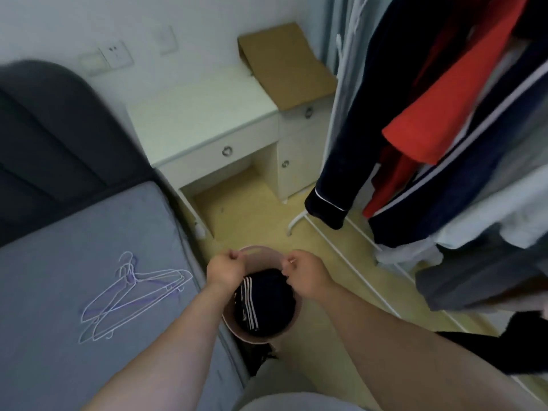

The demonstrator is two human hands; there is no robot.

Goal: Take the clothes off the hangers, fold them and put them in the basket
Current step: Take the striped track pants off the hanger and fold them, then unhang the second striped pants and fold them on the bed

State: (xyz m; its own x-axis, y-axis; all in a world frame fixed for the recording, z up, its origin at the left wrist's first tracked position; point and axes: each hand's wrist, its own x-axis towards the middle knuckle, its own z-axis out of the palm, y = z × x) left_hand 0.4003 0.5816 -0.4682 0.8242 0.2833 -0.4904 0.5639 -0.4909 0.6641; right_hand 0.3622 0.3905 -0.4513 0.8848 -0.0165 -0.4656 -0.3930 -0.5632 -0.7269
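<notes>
A round pink basket [257,337] stands on the floor between the bed and the rack. A folded dark garment with white stripes [261,304] lies inside it. My left hand [225,269] grips the basket's rim on the left side. My right hand [305,274] grips the rim on the right side. Several empty light purple hangers [130,295] lie on the grey bed [74,262]. On the rack at the right hang a navy garment with white piping [350,143], a red one [450,108] and several more dark and pale clothes.
A white desk [207,114] with drawers stands against the far wall, with a brown cardboard piece [284,63] on it. The white rack's foot [299,221] and rail run along the yellow floor. A dark headboard rises at the left. A black cloth [498,348] lies at lower right.
</notes>
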